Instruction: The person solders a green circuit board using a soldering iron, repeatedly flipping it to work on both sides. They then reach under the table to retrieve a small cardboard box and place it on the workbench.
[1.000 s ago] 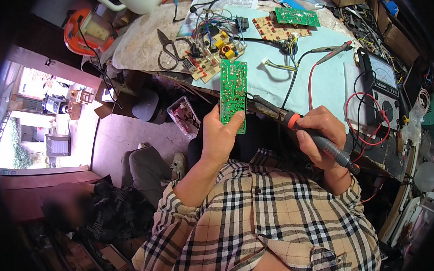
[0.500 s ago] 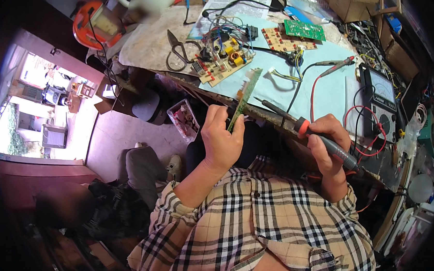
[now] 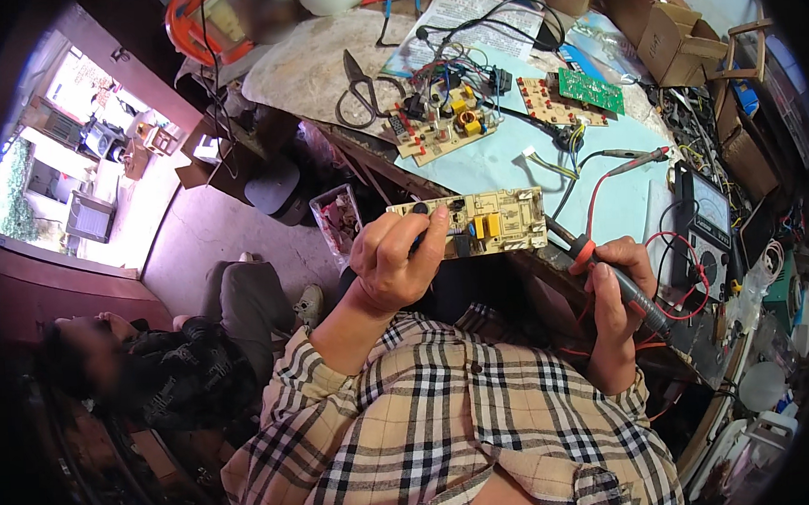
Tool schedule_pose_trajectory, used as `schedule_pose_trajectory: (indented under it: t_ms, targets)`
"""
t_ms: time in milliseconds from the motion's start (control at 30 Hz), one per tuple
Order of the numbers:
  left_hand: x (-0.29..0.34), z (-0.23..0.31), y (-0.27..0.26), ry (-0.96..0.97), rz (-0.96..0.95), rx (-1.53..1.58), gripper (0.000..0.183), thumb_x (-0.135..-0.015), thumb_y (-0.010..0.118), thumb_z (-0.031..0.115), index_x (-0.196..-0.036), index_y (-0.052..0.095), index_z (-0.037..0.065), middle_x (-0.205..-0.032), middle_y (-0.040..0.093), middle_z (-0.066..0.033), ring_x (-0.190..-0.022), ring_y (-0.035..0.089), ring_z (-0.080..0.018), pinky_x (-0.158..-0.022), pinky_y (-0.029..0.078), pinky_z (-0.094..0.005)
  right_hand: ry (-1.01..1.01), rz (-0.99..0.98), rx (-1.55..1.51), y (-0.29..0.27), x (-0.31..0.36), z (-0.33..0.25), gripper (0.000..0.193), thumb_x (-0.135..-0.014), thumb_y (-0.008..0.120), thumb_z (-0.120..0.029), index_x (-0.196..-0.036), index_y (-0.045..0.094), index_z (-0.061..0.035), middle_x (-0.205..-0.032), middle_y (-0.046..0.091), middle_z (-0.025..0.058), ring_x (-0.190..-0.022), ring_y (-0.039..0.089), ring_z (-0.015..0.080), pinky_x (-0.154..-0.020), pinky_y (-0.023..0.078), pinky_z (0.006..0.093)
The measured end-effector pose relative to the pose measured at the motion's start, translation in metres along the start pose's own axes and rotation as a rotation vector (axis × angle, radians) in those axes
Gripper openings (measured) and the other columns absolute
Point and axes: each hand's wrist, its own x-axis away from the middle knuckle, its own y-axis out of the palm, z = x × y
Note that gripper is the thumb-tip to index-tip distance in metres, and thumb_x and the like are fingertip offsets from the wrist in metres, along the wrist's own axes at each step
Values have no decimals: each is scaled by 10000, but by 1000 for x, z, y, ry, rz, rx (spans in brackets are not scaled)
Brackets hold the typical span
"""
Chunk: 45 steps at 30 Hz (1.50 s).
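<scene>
My left hand (image 3: 392,264) grips a tan circuit board (image 3: 515,210) by its left end, thumb and fingers pinching it. The board's component side faces me, with yellow blocks and small black parts on it. In my right hand (image 3: 615,284) is a soldering iron (image 3: 640,304) with a dark grey handle and a red-orange collar. Its shaft points up and left toward the board's right end, and the tip is hidden behind the board. Both hands are in front of the workbench's near edge.
On the bench's pale blue sheet (image 3: 500,169) lie a wired circuit board (image 3: 440,125), a green board (image 3: 591,91) and test probes (image 3: 635,158). Black scissors (image 3: 361,92) lie left, an analog multimeter (image 3: 705,217) right. Cardboard boxes (image 3: 680,46) stand behind. A person (image 3: 193,370) is at lower left.
My left hand has turned the board from edge-on to showing its component side, roughly level. The soldering iron has shifted slightly right and down, its tip passing behind the board.
</scene>
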Motion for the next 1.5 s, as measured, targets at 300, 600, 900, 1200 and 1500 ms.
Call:
schedule_pose_trajectory:
  t_ms: [300, 600, 900, 1200, 1500]
  targets:
    - [2, -2, -3, 18, 2, -25, 437, -638, 735, 37, -1073, 715, 71, -995, 511, -44, -904, 529, -215, -784, 439, -299, -4, 2, 6, 1, 0, 0, 114, -893, 563, -34, -991, 570, 24, -865, 588, 96, -713, 632, 133, -669, 511, 236]
    - [5, -1, -2, 24, 32, -29, 345, -658, 738, 82, -1002, 715, 97, -996, 507, -44, -910, 524, -221, -774, 436, -320, -16, 59, 13, 2, 0, 0, 121, -902, 569, -49, -1004, 565, 15, -853, 595, 96, -661, 591, 110, -610, 458, 216]
    - [9, -4, -1, 26, 41, -13, 378, -572, 694, 66, -946, 660, 117, -1018, 510, -59, -931, 526, -244, -770, 424, -349, -40, 85, -3, 3, 0, 2, 126, -913, 576, -70, -1008, 565, 12, -859, 597, 100, -665, 592, 112, -616, 461, 218]
    - [11, -4, 4, 11, 51, -38, 372, -584, 708, 76, -949, 656, 124, -1023, 518, -59, -938, 524, -241, -787, 420, -347, -41, 91, -16, 3, 1, 2, 120, -913, 572, -53, -1014, 565, 12, -864, 589, 97, -664, 593, 111, -614, 463, 213]
    - [10, 0, 2, -28, 1, -44, 431, -591, 705, 75, -1017, 701, 144, -1035, 511, -52, -961, 509, -240, -811, 411, -351, -31, 100, -20, 4, 1, 0, 124, -912, 570, -50, -1018, 564, 15, -866, 587, 98, -663, 593, 112, -620, 477, 222]
